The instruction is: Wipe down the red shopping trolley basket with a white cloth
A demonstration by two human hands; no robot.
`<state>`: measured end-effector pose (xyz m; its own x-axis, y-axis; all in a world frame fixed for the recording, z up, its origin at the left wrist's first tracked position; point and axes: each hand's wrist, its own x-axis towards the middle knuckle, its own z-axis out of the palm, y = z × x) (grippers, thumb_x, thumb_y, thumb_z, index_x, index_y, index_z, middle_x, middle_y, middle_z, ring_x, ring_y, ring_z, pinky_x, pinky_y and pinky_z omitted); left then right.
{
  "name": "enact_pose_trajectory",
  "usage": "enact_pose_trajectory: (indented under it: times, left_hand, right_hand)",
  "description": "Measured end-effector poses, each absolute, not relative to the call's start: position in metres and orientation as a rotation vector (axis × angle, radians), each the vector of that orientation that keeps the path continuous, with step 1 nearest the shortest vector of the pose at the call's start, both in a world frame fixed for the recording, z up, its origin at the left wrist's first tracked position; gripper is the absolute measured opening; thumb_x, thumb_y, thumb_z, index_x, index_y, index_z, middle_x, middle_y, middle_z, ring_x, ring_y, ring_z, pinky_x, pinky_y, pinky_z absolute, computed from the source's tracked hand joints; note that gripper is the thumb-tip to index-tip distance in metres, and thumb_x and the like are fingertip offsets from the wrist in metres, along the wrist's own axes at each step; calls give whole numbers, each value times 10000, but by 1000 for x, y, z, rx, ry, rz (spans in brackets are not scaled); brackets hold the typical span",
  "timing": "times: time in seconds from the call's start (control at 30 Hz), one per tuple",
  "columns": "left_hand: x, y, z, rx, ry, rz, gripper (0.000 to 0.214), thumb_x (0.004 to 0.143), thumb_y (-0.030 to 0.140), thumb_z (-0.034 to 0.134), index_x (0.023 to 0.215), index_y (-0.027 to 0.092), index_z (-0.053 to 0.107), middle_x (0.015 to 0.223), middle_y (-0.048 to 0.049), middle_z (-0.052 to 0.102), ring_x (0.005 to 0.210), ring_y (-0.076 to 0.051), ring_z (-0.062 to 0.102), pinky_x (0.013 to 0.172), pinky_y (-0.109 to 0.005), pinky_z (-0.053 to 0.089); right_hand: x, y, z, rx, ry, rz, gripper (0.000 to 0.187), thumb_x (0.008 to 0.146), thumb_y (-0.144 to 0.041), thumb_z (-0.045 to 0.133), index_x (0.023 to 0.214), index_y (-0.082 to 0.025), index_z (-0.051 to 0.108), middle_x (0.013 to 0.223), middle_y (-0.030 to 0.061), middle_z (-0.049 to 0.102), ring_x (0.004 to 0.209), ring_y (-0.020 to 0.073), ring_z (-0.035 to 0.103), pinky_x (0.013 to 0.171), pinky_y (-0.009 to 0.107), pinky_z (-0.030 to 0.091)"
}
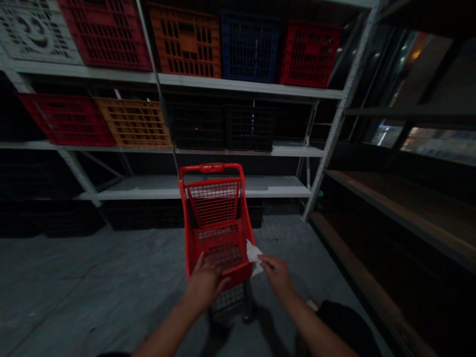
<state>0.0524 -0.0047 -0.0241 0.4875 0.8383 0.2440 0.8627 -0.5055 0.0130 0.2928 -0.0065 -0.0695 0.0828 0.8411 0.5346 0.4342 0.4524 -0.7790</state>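
In front of me stands a small red shopping cart (248,225), its handle at the far end and its basket floor a slotted grid. My left hand (205,281) lies at the near left rim of the basket, fingers spread, holding nothing. A crumpled white cloth or tissue (253,253) is pinched in my right hand (274,271), which is closed at the basket's near right corner. Part of the white piece rests against the cart's right side. I cannot tell whether it is paper or fabric.
Behind the cart, a white metal shelf (275,186) carries plastic crates, among them an orange crate (186,44), a blue crate (250,49) and a yellow crate (136,121). Dark wooden shelving (401,208) runs along the right. A thin upright pole (158,79) rises by the cart's handle.
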Motion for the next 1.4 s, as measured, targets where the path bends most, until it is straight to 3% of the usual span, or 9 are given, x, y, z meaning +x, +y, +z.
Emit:
enact_pose_trajectory:
  times: [0.1,0.2,0.47,0.73,0.87,1.13,1.4]
  left_hand:
    - [84,-1,-32,-2648,-1679,-157,512,824,542,267,972,156,567,838,-102,652,807,-219,600,803,-392,435]
    - [100,5,-35,-2643,-1737,-100,570,820,569,219,1047,149,529,851,-125,654,791,-245,612,685,-359,456]
    - [92,0,-31,-2725,-1676,-225,510,817,551,252,1042,188,532,911,-109,650,848,-243,604,726,-345,443]
    - [91,-3,-30,-2698,-1690,-146,515,808,562,243,919,173,561,848,-109,653,809,-244,609,698,-346,449]
    - [87,-4,-30,-2678,-1704,-140,490,808,546,257,932,182,560,858,-105,655,804,-240,612,685,-336,451]
    - [71,1,-29,-2693,-1719,-147,580,791,607,207,888,176,583,815,-113,656,789,-244,615,682,-345,446]
    - [77,-6,-34,-2770,-1617,-211,564,778,625,239,916,184,561,837,-103,650,776,-240,608,682,-343,456]
  right_hand:
    - [291,7,-55,-1313,-1218,460,197,725,-295,567,855,-165,637,804,47,655,701,167,589,631,258,460]
    - [281,24,-54,-1271,-1260,553,129,653,-278,608,705,-160,603,668,-1,594,614,138,531,574,226,415]
    - [265,24,-82,-1105,-1350,782,99,658,-253,571,652,-172,515,606,-35,507,590,117,471,552,202,379]
    - [260,88,-45,-1245,-1435,505,132,697,-276,518,606,-181,506,610,-24,517,616,124,477,597,219,367]
    - [256,111,-40,-1266,-1374,541,162,689,-320,528,613,-178,515,601,-24,529,600,122,486,589,222,379]
    - [249,39,-84,-1084,-1336,993,171,615,-313,618,682,-167,558,621,-17,572,567,125,520,518,212,411]
    - [257,67,-57,-1156,-1241,835,175,602,-312,621,634,-140,611,572,-14,576,535,125,513,516,216,396]
